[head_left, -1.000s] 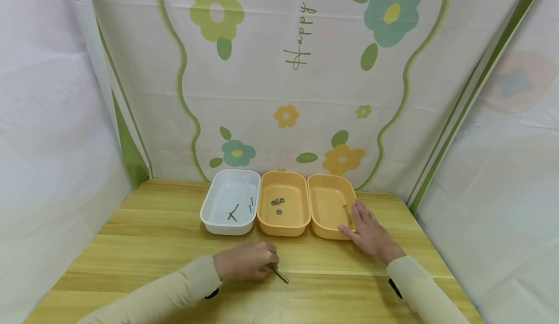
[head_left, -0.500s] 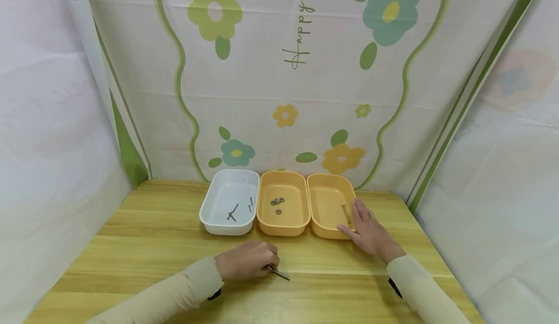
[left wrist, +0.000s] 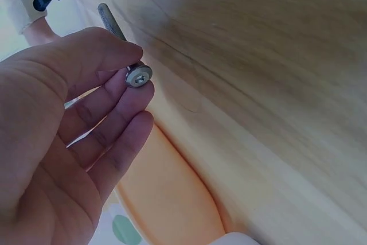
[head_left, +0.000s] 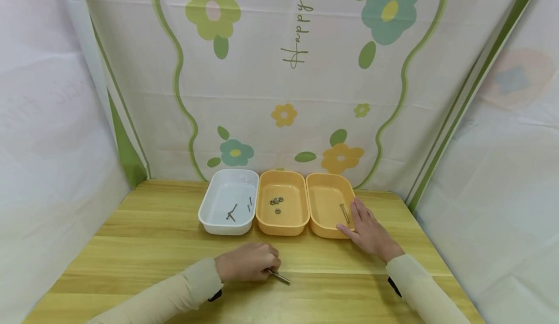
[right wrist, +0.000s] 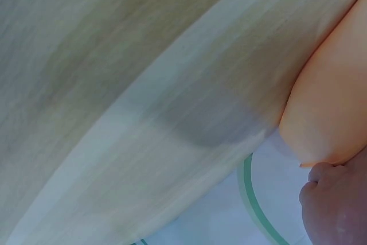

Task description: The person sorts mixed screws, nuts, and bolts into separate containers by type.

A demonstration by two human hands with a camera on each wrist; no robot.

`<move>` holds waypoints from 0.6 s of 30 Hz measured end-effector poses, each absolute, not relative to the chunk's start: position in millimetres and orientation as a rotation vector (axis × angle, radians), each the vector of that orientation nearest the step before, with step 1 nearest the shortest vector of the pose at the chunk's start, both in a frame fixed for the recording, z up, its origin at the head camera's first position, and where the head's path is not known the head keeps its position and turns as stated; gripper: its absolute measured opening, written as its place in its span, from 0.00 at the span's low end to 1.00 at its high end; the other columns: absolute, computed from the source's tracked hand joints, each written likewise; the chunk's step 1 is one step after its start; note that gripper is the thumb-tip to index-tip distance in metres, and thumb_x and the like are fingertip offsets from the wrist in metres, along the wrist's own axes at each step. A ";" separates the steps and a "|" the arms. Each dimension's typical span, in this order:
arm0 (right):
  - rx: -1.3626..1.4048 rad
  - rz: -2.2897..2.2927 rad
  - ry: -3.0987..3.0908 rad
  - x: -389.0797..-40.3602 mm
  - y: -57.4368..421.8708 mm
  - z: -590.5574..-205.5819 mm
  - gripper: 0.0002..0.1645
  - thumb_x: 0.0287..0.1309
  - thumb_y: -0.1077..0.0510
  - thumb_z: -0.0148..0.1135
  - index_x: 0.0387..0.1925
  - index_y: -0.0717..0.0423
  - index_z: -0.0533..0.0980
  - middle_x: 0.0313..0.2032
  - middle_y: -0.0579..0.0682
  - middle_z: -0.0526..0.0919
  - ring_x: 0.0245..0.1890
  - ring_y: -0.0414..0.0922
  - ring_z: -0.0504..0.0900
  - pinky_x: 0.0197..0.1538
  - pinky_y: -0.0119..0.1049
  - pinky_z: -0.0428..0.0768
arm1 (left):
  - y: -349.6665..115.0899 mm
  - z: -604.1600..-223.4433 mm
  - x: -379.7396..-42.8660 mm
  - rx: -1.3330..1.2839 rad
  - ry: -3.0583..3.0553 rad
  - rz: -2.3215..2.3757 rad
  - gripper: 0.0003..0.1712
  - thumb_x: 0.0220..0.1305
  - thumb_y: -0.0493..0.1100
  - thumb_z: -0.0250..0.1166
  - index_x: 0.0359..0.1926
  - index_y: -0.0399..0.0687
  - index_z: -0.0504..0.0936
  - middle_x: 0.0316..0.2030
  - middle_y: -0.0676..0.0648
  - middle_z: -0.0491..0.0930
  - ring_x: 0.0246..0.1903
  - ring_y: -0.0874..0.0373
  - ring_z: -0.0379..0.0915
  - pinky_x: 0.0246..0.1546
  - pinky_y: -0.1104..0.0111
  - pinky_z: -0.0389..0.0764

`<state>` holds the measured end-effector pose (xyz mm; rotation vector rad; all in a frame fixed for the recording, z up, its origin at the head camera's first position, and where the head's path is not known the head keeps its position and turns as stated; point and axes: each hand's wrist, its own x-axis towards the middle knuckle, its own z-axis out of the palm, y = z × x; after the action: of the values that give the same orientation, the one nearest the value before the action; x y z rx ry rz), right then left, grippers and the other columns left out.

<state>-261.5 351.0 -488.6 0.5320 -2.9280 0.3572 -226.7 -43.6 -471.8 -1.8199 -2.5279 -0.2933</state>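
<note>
My left hand [head_left: 250, 262] pinches a metal bolt [head_left: 279, 277] between thumb and fingers, over the table in front of the trays. In the left wrist view the bolt's round socket head [left wrist: 139, 77] faces the camera, and its threaded shank points away past the thumb. My right hand [head_left: 370, 233] rests with straight fingers along the side of the right yellow tray [head_left: 325, 190], thumb at the front rim. Inside that tray lies one long bolt [head_left: 344, 213]. The right wrist view catches only part of the right hand [right wrist: 335, 199] against the tray wall.
Left of that tray stands a middle yellow tray [head_left: 284, 229] with several nuts [head_left: 277, 201]. A white tray [head_left: 227, 228] with several small screws [head_left: 232, 212] stands beside it. All three sit in a row on the wooden table [head_left: 144, 246], before a flowered cloth wall [head_left: 249, 81].
Both hands keep almost the same place; the bolt stays in the left hand, its angle shifting slightly. The view drifts a little.
</note>
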 end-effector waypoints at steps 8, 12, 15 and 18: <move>0.538 0.357 -2.936 -261.0 350.9 -487.3 0.60 0.72 0.28 0.47 0.76 0.76 0.44 0.77 0.71 0.41 0.77 0.63 0.43 0.73 0.61 0.49 | -35.8 -461.1 -223.1 -1.851 -2.499 -0.334 0.14 0.55 0.31 0.71 0.25 0.55 0.79 0.26 0.59 0.74 0.23 0.73 0.61 0.22 0.83 0.63; 0.538 0.358 -2.934 -261.1 350.6 -487.2 0.60 0.72 0.28 0.47 0.76 0.76 0.44 0.77 0.71 0.41 0.77 0.63 0.43 0.73 0.61 0.49 | -29.4 -452.1 -224.1 -1.843 -2.483 -0.343 0.15 0.56 0.30 0.69 0.25 0.55 0.78 0.25 0.58 0.73 0.23 0.72 0.60 0.22 0.82 0.62; 0.538 0.354 -2.934 -261.5 350.6 -487.6 0.60 0.72 0.28 0.46 0.76 0.76 0.44 0.77 0.71 0.41 0.77 0.63 0.43 0.73 0.61 0.49 | -23.9 -445.0 -226.6 -1.816 -2.470 -0.300 0.14 0.58 0.30 0.69 0.26 0.55 0.78 0.25 0.59 0.70 0.24 0.72 0.60 0.22 0.82 0.61; 0.534 0.347 -2.940 -261.8 351.2 -488.1 0.60 0.72 0.28 0.46 0.76 0.75 0.44 0.77 0.70 0.40 0.77 0.63 0.42 0.73 0.61 0.49 | -16.8 -435.8 -230.8 -1.796 -2.454 -0.254 0.11 0.59 0.32 0.70 0.28 0.54 0.81 0.26 0.60 0.70 0.25 0.71 0.61 0.23 0.82 0.63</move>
<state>-261.8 351.2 -488.1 0.5341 -2.9400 0.3469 -230.8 -16.8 -435.8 -1.7956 -2.4543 -0.2537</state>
